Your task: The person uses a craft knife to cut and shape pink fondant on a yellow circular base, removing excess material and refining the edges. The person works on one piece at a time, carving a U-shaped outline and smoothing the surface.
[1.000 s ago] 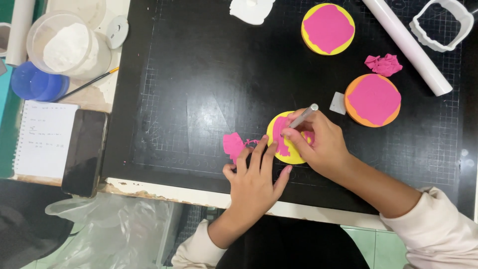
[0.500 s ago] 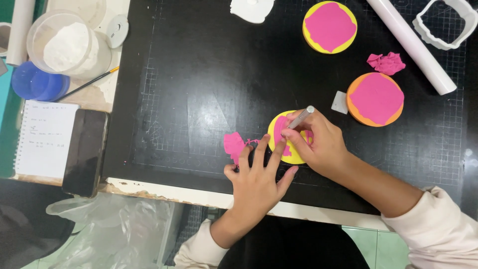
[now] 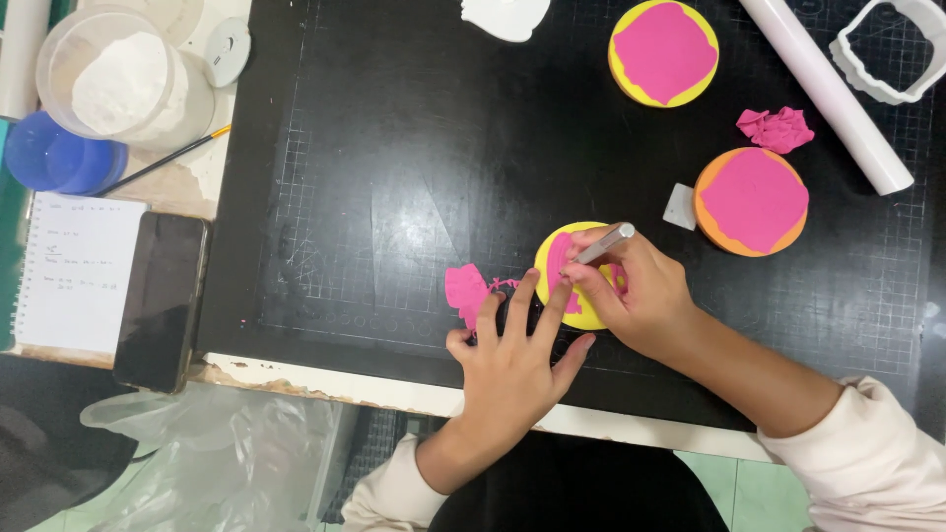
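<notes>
Pink sheet on the yellow disc [image 3: 558,258] lies under our fingertips: left hand [image 3: 512,360], fingers spread, pins the disc flat, steadying it, we judge, while right hand [image 3: 636,296] just beside it grips a slim silver tool [image 3: 603,244], pen-fashion.

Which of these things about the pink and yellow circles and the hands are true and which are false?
1. The right hand holds a thin silver tool over the yellow disc. True.
2. The left hand is lifted off the black cutting mat. False: its fingers rest on the mat at the disc's edge.
3. Pink trimmings lie left of that yellow disc. True.
4. The white rolling pin lies beside the phone. False: it lies at the mat's upper right; the phone is off the mat on the left.
5. The orange disc has a pink top. True.
</notes>
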